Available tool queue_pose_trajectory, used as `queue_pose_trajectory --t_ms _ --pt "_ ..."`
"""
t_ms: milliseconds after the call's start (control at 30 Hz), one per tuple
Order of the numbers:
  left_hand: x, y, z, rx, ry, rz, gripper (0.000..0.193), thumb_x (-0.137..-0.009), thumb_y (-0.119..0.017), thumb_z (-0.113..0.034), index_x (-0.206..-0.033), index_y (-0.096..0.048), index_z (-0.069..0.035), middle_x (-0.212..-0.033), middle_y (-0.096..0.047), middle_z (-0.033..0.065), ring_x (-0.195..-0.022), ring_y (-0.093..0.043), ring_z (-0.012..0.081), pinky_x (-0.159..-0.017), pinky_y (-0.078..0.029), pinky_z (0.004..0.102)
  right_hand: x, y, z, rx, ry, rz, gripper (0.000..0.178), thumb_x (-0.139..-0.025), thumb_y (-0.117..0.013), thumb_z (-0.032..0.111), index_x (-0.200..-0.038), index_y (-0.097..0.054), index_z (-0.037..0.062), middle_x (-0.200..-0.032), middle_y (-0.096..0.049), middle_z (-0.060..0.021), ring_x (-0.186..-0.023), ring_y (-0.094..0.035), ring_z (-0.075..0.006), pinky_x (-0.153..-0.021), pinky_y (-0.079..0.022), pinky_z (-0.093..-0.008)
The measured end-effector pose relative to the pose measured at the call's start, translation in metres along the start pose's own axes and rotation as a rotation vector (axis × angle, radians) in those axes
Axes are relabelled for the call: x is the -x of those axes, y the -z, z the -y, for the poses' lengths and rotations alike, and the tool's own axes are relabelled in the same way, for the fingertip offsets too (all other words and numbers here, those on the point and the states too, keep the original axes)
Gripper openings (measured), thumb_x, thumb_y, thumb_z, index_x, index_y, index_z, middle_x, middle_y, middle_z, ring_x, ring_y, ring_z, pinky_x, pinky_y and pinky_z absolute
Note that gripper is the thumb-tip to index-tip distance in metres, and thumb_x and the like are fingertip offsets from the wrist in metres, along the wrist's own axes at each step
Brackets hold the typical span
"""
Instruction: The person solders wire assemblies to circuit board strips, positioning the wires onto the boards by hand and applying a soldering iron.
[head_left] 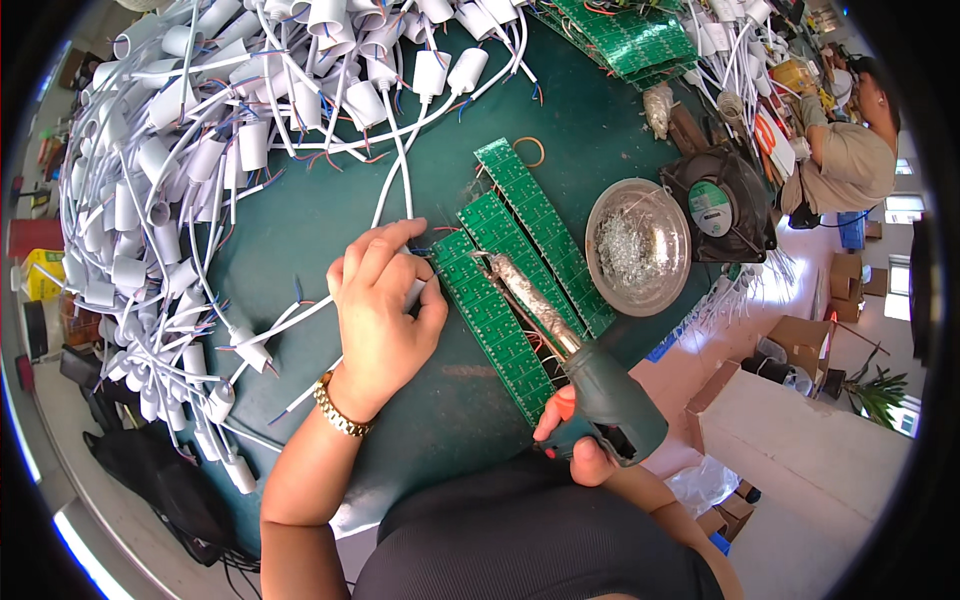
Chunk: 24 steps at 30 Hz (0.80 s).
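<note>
My left hand (pixel 385 300), with a gold watch on its wrist, is closed on a white cable (pixel 408 195) beside the top end of the nearest green circuit board (pixel 490 325). Thin coloured wires show by its fingertips at the board's edge; the fingers partly hide the cable. My right hand (pixel 580 455) grips the handle of a dark green soldering gun (pixel 615 395). The gun's long metal barrel reaches up and left over the boards, its tip just above the nearest one. Two more board strips (pixel 525 245) lie side by side to the right.
A large heap of white cables with cylindrical sockets (pixel 200 160) covers the left and far left. To the right are a clear round dish (pixel 598 270) of small bits and a black fan (pixel 718 205). More boards (pixel 640 40) are stacked far off. Another person (pixel 850 150) sits at far right.
</note>
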<state>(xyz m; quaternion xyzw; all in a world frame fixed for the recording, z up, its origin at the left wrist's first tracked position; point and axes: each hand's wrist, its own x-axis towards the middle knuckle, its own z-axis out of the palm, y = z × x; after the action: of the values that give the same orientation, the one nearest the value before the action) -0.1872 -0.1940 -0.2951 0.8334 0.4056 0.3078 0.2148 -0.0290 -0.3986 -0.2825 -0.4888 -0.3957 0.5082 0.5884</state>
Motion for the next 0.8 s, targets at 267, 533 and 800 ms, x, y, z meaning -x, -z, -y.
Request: queue_pose_trajectory --t_ms 267,533,800 --pt "0.000 0.000 0.001 -0.015 -0.023 -0.004 0.016 -0.067 -0.064 0.001 -0.077 -0.054 -0.007 -0.118 -0.062 0.0087 -0.103 -0.056 0.0283 -0.090 -0.037 0.0399 -0.004 0.001 0.002 0.038 0.071 -0.017 0.053 -0.092 -0.055 0.039 -0.121 -0.040 -0.0031 -0.083 -0.058 -0.0175 -0.063 -0.061 -0.0224 -0.056 -0.052 -0.0320" --pt "0.002 -0.002 0.000 -0.013 -0.020 -0.008 0.017 -0.068 -0.065 0.001 -0.077 -0.054 -0.008 -0.116 -0.062 0.0081 -0.103 -0.055 0.0280 -0.090 -0.037 0.0402 0.005 -0.002 -0.004 -0.024 -0.030 -0.029 0.056 -0.092 -0.055 0.046 -0.124 -0.041 0.0016 -0.084 -0.058 -0.0156 -0.068 -0.060 -0.0213 -0.060 -0.051 -0.0329" --pt "0.001 0.000 0.000 -0.015 -0.030 -0.006 0.018 -0.068 -0.065 0.001 -0.080 -0.055 -0.007 -0.116 -0.062 0.0089 -0.104 -0.055 0.0290 -0.091 -0.037 0.0412 0.005 0.007 -0.005 -0.083 -0.082 0.040 0.057 -0.091 -0.057 0.047 -0.125 -0.042 0.0044 -0.093 -0.056 -0.0144 -0.074 -0.059 -0.0215 -0.062 -0.050 -0.0343"
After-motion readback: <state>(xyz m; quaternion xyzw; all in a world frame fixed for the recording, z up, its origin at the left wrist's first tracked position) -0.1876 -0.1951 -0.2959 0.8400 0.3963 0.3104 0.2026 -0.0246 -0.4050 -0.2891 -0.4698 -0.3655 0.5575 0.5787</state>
